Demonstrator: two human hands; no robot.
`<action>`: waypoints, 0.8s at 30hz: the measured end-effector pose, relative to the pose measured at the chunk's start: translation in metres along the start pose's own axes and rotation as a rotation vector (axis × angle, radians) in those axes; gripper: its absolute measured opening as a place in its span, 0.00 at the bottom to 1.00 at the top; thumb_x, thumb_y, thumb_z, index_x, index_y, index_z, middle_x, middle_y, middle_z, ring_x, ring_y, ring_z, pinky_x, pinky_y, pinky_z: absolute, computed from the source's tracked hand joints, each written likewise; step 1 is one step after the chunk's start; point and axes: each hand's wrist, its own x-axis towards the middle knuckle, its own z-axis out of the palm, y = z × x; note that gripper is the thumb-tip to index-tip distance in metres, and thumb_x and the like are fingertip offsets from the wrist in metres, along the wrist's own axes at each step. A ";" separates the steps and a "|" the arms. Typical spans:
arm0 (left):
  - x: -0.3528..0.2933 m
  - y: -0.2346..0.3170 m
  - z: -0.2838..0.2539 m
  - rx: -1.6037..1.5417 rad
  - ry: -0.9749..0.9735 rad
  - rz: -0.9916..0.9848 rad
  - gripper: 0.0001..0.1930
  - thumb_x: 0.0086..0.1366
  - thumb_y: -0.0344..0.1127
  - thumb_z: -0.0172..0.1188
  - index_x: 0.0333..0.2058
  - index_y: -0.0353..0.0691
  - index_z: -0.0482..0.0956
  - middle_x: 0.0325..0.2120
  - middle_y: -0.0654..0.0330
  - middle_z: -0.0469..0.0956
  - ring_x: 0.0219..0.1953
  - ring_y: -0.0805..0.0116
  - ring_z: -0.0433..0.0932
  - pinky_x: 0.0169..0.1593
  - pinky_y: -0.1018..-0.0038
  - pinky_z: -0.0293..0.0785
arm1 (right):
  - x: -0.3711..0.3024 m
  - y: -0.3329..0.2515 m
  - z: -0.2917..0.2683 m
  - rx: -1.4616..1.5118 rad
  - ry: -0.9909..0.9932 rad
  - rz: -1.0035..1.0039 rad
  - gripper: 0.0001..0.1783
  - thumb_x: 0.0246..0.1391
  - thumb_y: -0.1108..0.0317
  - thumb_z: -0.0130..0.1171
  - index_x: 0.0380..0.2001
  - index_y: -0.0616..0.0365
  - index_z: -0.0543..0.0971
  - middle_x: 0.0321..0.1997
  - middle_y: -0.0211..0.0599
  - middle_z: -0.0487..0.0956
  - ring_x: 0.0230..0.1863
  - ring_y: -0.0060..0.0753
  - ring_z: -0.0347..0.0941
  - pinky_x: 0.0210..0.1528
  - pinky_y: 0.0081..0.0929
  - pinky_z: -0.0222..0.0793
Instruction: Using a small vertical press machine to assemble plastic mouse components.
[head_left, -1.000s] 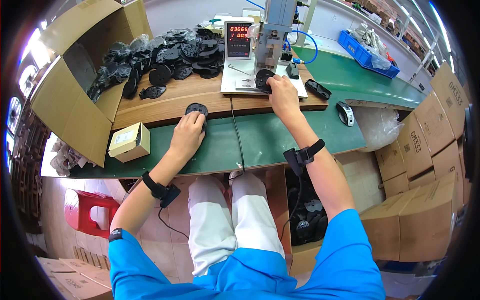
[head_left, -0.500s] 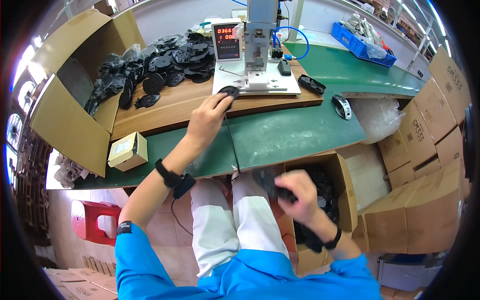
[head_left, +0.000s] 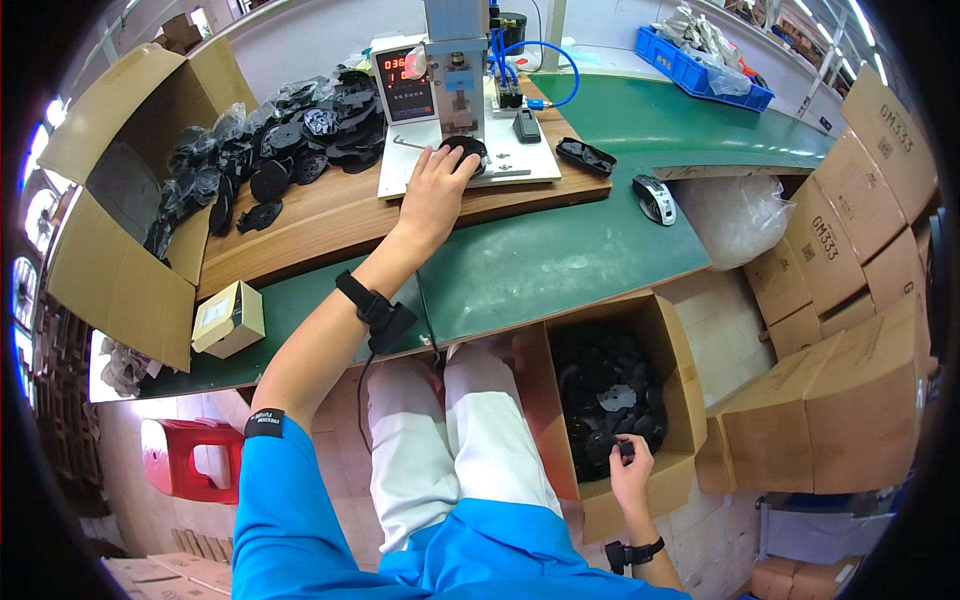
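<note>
My left hand [head_left: 436,192] reaches up to the bench press [head_left: 458,85]. Its fingers grip a black round plastic part [head_left: 470,150] at the press fixture, below the vertical ram; the hand covers part of it. Low on the right, my right hand [head_left: 632,475] is closed at the near edge of an open cardboard box [head_left: 683,365]. Between its fingertips is a small black piece [head_left: 625,448], whose exact kind I cannot make out. Inside that box lies a heap of black plastic parts [head_left: 615,375], one of them showing a greyish face.
A pile of black discs [head_left: 300,130], some bagged, spills from a tilted carton [head_left: 120,260]. On the bench are a small yellow box [head_left: 230,320], a computer mouse [head_left: 654,199], a black tray-like part [head_left: 586,156] and a blue crate [head_left: 705,75]. Stacked cartons [head_left: 830,400] stand at right.
My left hand has carried the round part from the press base's front edge onto the fixture. My right hand has moved down and back to the box's near edge. The view has shifted.
</note>
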 end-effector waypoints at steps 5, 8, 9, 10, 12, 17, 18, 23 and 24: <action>0.009 0.008 -0.006 -0.059 0.054 0.045 0.20 0.63 0.22 0.54 0.54 0.40 0.80 0.56 0.50 0.80 0.61 0.48 0.76 0.67 0.56 0.70 | 0.020 0.032 0.015 0.047 0.001 0.089 0.09 0.55 0.77 0.63 0.40 0.63 0.81 0.31 0.34 0.80 0.27 0.20 0.73 0.31 0.22 0.69; 0.003 0.010 0.000 -0.100 -0.007 -0.006 0.20 0.63 0.22 0.54 0.54 0.40 0.79 0.57 0.48 0.79 0.63 0.46 0.75 0.64 0.57 0.74 | 0.031 0.041 0.024 -0.006 -0.041 0.051 0.09 0.55 0.77 0.63 0.40 0.63 0.81 0.32 0.35 0.81 0.31 0.22 0.76 0.34 0.23 0.72; 0.002 0.010 0.001 -0.099 -0.008 -0.010 0.20 0.63 0.22 0.54 0.54 0.40 0.79 0.57 0.48 0.79 0.63 0.46 0.75 0.64 0.57 0.74 | 0.034 0.045 0.029 0.006 -0.018 0.025 0.09 0.54 0.76 0.63 0.39 0.63 0.81 0.33 0.38 0.81 0.31 0.28 0.77 0.35 0.26 0.72; 0.000 0.009 0.002 -0.109 -0.015 -0.004 0.20 0.64 0.22 0.54 0.54 0.41 0.78 0.57 0.47 0.79 0.63 0.46 0.74 0.64 0.57 0.74 | 0.035 0.049 0.031 0.019 0.006 -0.001 0.09 0.53 0.76 0.63 0.39 0.63 0.81 0.34 0.41 0.81 0.32 0.33 0.78 0.37 0.28 0.73; 0.000 0.009 0.003 -0.116 -0.025 -0.004 0.21 0.64 0.22 0.54 0.55 0.41 0.77 0.57 0.47 0.79 0.63 0.46 0.74 0.64 0.57 0.74 | 0.036 0.051 0.029 0.000 0.004 0.071 0.09 0.54 0.76 0.63 0.39 0.63 0.81 0.34 0.42 0.82 0.33 0.35 0.79 0.38 0.29 0.73; 0.009 0.019 -0.003 -0.066 -0.088 -0.001 0.22 0.63 0.21 0.54 0.57 0.41 0.74 0.58 0.45 0.77 0.65 0.43 0.72 0.66 0.56 0.72 | 0.043 0.071 0.025 -0.015 0.084 0.200 0.13 0.56 0.75 0.61 0.45 0.63 0.81 0.38 0.46 0.84 0.42 0.38 0.81 0.51 0.33 0.73; 0.007 0.019 -0.002 -0.067 -0.087 -0.004 0.22 0.63 0.21 0.54 0.57 0.41 0.74 0.58 0.45 0.77 0.65 0.43 0.72 0.66 0.56 0.72 | 0.045 0.076 0.025 -0.017 0.084 0.199 0.13 0.56 0.75 0.61 0.45 0.63 0.81 0.38 0.46 0.84 0.42 0.38 0.81 0.51 0.33 0.73; -0.004 0.010 0.003 0.085 -0.091 -0.023 0.24 0.61 0.21 0.56 0.57 0.40 0.75 0.58 0.46 0.77 0.67 0.45 0.69 0.68 0.59 0.68 | 0.048 0.088 0.022 -0.044 0.080 0.203 0.14 0.55 0.77 0.62 0.46 0.63 0.81 0.40 0.49 0.84 0.44 0.42 0.83 0.51 0.34 0.75; -0.003 0.007 0.003 0.039 -0.037 0.003 0.23 0.61 0.22 0.56 0.57 0.39 0.76 0.58 0.45 0.78 0.65 0.45 0.71 0.67 0.59 0.70 | 0.047 0.089 0.021 -0.047 0.076 0.205 0.14 0.55 0.77 0.62 0.46 0.63 0.81 0.40 0.49 0.84 0.44 0.42 0.83 0.51 0.34 0.75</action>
